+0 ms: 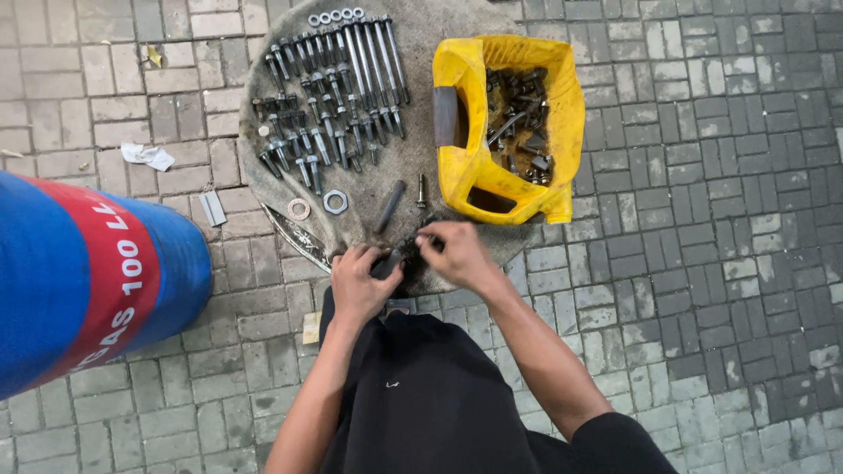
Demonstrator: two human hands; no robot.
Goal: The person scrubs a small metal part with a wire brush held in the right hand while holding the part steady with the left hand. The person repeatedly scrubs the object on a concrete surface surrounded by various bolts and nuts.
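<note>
While many bolts (329,96) already lie in neat rows on the round grey mat (413,17), the sorting looks only partly done, I think, because the yellow tub (562,105) beside the rows is full of dark, mixed-up metal bits (520,118). A few loose things sit between the rows and the hands: a big nut (335,202), a flat ring (299,209), a dark rod (391,205) and one small bolt (421,190).

Both hands are at the near edge of the mat, close together. The left hand (356,285) is curled around a dark metal piece (387,262), and the right hand (457,254) pinches the other end of the small dark pile (413,246) with its fingertips. So both hands are closed on something, and the dark piece lies right between them, touching both. I cannot tell just what kind of piece it is, as it is small and partly hidden by the fingers.

The tub is up and to the right of the hands, near but not touching. A big blue and red drum (79,281) stands on the brick floor (720,263) to the left, well apart from the hands
</note>
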